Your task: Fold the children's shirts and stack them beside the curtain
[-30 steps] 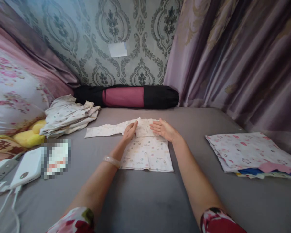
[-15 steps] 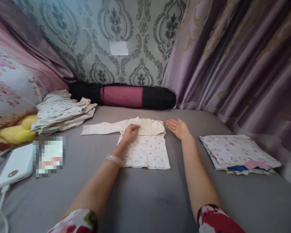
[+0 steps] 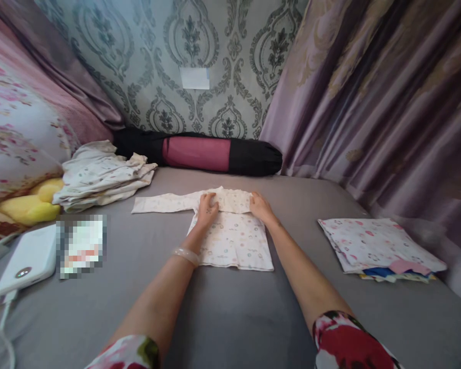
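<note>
A small white long-sleeved shirt [image 3: 236, 241] with a tiny print lies spread on the grey sheet. Its left sleeve stretches straight out to the left, while the right sleeve lies folded over the upper part. My left hand [image 3: 206, 210] rests on the upper left of the shirt, thumb and fingers apart. At the shirt's upper right edge, my right hand [image 3: 260, 207] has its fingers closed round the folded edge; part of its grip is hidden.
On the right lies a folded stack of printed clothes [image 3: 380, 243]. Crumpled printed cloth [image 3: 103, 174] sits back left, near a yellow plush [image 3: 30, 207]. A white power bank [image 3: 28, 261] with cables lies left. A black and pink roll bag [image 3: 195, 152] lies along the wall.
My right hand has moved left from beside the shirt onto its upper right edge, turning from palm up to fingers on the cloth. My left hand's fingers have spread from a pinch.
</note>
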`<state>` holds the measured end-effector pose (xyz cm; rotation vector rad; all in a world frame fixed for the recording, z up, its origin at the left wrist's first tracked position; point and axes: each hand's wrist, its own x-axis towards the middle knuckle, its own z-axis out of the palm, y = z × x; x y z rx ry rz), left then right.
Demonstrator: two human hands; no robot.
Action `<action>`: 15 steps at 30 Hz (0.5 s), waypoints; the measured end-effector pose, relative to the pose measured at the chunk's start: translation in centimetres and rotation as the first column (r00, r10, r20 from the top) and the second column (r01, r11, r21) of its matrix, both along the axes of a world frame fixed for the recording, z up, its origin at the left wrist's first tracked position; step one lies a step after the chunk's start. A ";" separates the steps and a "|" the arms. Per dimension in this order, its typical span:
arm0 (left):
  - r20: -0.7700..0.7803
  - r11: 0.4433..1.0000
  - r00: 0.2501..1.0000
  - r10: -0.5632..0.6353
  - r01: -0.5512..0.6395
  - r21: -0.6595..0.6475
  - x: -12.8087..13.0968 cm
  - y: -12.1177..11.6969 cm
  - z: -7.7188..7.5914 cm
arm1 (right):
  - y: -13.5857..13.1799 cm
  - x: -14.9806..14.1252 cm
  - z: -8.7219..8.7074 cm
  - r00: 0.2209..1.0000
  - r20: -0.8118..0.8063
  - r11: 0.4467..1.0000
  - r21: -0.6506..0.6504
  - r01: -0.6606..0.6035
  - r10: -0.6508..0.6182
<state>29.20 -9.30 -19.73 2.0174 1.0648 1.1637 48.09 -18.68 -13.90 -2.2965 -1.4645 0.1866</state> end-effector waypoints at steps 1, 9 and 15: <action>0.002 1.000 1.000 0.001 -0.001 0.015 0.1 0.0 -0.2 | 0.2 -0.8 -0.3 0.996 0.076 0.998 -0.034 -0.051 0.053; -0.114 0.990 0.991 0.072 -0.057 0.131 0.5 0.6 -1.0 | 0.4 -4.2 -2.2 0.978 0.149 0.966 -0.236 -0.108 0.146; -0.199 0.984 0.971 0.134 -0.107 0.140 0.6 0.7 -1.2 | 0.1 -4.0 -2.8 0.979 0.156 0.968 -0.234 -0.095 0.134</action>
